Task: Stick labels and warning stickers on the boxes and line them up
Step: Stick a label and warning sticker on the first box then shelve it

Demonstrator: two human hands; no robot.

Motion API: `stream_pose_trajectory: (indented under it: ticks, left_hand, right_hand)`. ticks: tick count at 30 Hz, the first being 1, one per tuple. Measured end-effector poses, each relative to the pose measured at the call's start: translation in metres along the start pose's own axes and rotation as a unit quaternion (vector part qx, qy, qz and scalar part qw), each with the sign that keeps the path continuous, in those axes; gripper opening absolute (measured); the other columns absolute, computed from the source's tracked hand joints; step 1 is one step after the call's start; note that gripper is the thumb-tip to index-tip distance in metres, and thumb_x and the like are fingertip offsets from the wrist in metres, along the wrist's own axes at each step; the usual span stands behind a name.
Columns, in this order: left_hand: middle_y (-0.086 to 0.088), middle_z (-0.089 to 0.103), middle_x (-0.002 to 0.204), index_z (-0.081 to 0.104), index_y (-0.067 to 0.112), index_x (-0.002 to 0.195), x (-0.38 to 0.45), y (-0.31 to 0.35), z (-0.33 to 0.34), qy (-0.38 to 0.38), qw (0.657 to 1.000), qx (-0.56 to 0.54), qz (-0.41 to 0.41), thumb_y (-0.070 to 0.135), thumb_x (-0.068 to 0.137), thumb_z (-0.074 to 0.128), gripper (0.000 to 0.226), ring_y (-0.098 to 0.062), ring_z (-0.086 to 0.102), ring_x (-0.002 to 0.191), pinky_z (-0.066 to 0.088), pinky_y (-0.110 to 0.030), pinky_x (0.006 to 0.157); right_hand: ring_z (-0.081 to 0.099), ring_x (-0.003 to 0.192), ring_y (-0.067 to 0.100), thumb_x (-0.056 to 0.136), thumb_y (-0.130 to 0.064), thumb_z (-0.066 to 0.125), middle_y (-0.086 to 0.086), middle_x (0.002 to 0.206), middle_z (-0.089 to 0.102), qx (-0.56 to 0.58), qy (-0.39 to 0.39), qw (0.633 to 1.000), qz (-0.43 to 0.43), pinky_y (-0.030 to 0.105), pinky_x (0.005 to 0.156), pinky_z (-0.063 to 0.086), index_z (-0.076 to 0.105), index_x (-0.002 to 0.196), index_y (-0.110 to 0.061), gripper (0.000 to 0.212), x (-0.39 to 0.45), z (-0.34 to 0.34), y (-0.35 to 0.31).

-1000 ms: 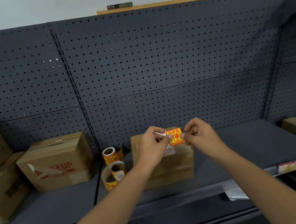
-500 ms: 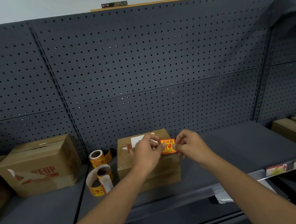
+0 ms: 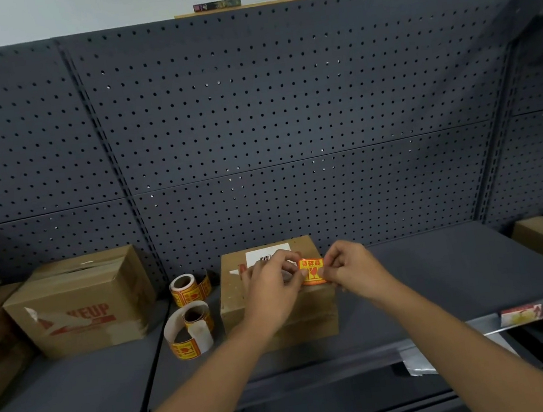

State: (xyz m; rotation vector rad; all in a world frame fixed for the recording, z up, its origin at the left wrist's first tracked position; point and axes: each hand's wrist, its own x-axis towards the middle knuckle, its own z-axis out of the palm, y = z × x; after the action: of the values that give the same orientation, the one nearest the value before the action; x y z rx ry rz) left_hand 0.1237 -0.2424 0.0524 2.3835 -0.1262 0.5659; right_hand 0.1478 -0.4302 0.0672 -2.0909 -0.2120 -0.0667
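Pinching the warning sticker (image 3: pixel 312 271) from both sides: left hand (image 3: pixel 272 290) with thumb and forefinger closed on its left edge, right hand (image 3: pixel 353 271) with fingers curled on its right edge. Held stretched between the two hands, face toward the camera, long axis about level, both hands equally near. Directly under and behind the sticker, the small cardboard box (image 3: pixel 276 293), near its front right top edge; touching the cardboard or just above it, not possible to tell. Further back on the box top, a white label (image 3: pixel 267 254) already stuck. Probably next: pressing down onto the box. To the left on the shelf (image 3: pixel 444 273), two sticker rolls (image 3: pixel 191 315), then a larger box (image 3: pixel 79 302).
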Motion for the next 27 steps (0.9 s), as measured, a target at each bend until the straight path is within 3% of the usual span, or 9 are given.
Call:
stream_pose_trajectory:
  ticks: [5, 16, 27]
  left_hand:
    - [0.024, 0.070, 0.097, 0.062, 0.041, 0.123, -0.007, 0.001, 0.001, 0.019, 0.998, 0.037, 0.039, 0.044, 0.093, 0.070, 0.031, -0.004, 0.056, 0.108, 0.033, -0.040, 0.108]
    - [0.024, 0.071, 0.090, 0.063, 0.042, 0.114, -0.002, 0.003, -0.001, 0.022, 1.000, -0.004, 0.011, 0.040, 0.094, 0.071, 0.021, -0.005, 0.059, 0.105, 0.027, -0.045, 0.116]
    - [0.024, 0.073, 0.086, 0.064, 0.040, 0.116, -0.005, 0.004, 0.002, -0.001, 1.000, 0.021, 0.002, 0.038, 0.093, 0.068, 0.024, -0.003, 0.060, 0.106, 0.024, -0.038, 0.111]
  right_hand:
    - [0.064, 0.066, 0.018, 0.087, -0.016, 0.081, 0.016, 0.079, 0.073, -0.007, -0.009, 1.000, 0.005, 0.037, 0.063, 0.053, 0.064, 0.088, -0.014, 0.017, 0.000, -0.001, 0.000]
    - [0.067, 0.065, 0.019, 0.094, -0.005, 0.070, 0.017, 0.083, 0.072, 0.036, -0.025, 0.999, 0.032, 0.030, 0.058, 0.056, 0.061, 0.097, -0.006, 0.010, -0.004, -0.006, -0.007]
    - [0.063, 0.063, 0.021, 0.091, -0.004, 0.074, 0.013, 0.071, 0.069, 0.029, -0.035, 0.998, 0.048, 0.031, 0.054, 0.051, 0.062, 0.091, -0.007, 0.012, -0.009, -0.007, -0.007]
